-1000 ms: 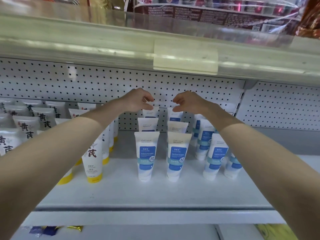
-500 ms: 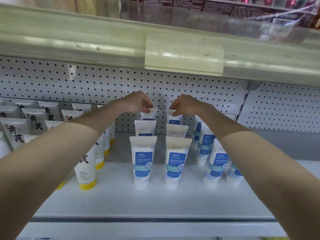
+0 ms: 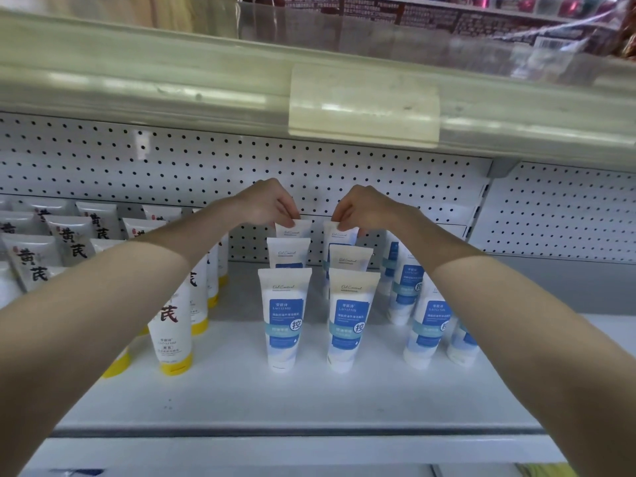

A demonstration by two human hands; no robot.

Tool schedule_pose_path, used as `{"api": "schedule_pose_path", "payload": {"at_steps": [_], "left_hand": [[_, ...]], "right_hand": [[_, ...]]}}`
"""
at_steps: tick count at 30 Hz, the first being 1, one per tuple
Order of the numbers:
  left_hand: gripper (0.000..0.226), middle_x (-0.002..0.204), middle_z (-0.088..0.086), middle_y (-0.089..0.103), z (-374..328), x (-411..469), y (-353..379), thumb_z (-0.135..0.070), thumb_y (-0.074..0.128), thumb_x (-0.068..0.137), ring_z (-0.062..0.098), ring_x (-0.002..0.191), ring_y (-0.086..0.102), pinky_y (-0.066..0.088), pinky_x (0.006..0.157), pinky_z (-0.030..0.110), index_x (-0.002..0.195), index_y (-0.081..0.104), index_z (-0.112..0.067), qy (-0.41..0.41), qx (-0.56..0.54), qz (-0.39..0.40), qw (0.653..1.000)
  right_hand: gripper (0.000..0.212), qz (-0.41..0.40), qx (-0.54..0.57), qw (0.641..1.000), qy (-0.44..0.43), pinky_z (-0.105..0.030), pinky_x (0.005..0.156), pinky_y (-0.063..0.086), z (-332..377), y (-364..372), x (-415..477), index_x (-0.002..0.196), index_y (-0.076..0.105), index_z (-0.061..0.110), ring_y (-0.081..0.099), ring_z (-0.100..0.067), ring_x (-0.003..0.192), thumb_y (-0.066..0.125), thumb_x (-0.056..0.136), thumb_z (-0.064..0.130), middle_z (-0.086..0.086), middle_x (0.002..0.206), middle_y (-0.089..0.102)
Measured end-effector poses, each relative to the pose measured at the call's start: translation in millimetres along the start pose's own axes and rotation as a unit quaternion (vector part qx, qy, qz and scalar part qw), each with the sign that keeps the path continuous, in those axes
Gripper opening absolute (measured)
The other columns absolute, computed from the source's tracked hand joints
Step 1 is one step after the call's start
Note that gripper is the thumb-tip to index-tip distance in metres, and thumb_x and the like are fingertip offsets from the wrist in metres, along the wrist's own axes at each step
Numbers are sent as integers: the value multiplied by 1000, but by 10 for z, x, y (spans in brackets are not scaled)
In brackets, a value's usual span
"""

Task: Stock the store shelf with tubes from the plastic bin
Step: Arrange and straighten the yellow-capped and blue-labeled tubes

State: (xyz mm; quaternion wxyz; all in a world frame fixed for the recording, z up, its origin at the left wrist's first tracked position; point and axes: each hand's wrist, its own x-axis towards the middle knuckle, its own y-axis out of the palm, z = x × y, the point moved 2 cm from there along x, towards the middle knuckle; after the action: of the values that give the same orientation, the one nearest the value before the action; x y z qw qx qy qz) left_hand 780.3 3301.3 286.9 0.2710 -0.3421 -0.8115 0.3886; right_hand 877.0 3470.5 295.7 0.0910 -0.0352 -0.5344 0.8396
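Hands lowered onto the back tubes

Both hands have dropped since 1 second ago. Mid-frame on the shelf (image 3: 241,390), 2 front tubes (image 3: 284,318) stand cap-down. Behind them, the left hand (image 3: 272,204) grip pinches the left back tube (image 3: 296,231) top; the right hand (image 3: 364,210) grip pinches the right back tube (image 3: 339,236), before the pegboard (image 3: 172,160).

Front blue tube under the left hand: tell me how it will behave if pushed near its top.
The front tube stands on its narrow cap with the wide crimp up, so it would probably tip rather than slide. Falling back, it would likely knock the tube close behind. Its body looks like soft plastic, so it may dent.
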Motion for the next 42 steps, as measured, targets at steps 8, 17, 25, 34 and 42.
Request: {"api": "schedule_pose_path", "payload": {"at_steps": [8, 17, 25, 34, 42], "left_hand": [[18, 89, -3, 68, -1, -96, -21, -7, 71, 79, 4, 81, 61, 50, 82, 25, 96, 72, -10, 3, 8, 6, 1000], [17, 84, -4, 66, 12, -132, -13, -6, 71, 79, -4, 75, 58, 47, 71, 16, 95, 73, -10, 6, -6, -12, 1000], [17, 87, -2, 67, -27, -123, 26, -6, 71, 79, -2, 77, 59, 48, 74, 19, 95, 73, -11, 15, -1, -7, 1000], [17, 87, -2, 67, -38, -145, 48, -7, 73, 77, 0, 77, 59, 42, 75, 17, 94, 73, -11, 16, -1, -22, 1000], [21, 95, 3, 67, -33, -213, 29, -5, 68, 81, 11, 87, 62, 46, 72, 13, 102, 70, -7, 14, -13, -11, 1000]], "right_hand": [[22, 6, 5, 1000, 6, -37, 78, 58, 17, 13, -61, 103, 69, 10, 66, -31, 96, 67, 83, 3, -6, 99, 65], [21, -1, 9, 1000, 11, -33, 74, 58, 40, 27, -107, 102, 70, 11, 67, -31, 96, 66, 83, 2, -5, 98, 64], [22, -5, 2, 1000, 17, -41, 82, 56, 11, 14, -134, 102, 70, 12, 67, -31, 96, 68, 82, 3, -6, 99, 67], [24, -23, -9, 1000, 10, -37, 85, 55, 13, 13, -185, 102, 71, 13, 67, -28, 94, 68, 81, 3, -5, 103, 67], [25, -39, -7, 999, 3, -27, 79, 52, 56, 22, -249, 105, 70, 9, 64, -22, 99, 65, 82, 1, -7, 103, 67]]}}
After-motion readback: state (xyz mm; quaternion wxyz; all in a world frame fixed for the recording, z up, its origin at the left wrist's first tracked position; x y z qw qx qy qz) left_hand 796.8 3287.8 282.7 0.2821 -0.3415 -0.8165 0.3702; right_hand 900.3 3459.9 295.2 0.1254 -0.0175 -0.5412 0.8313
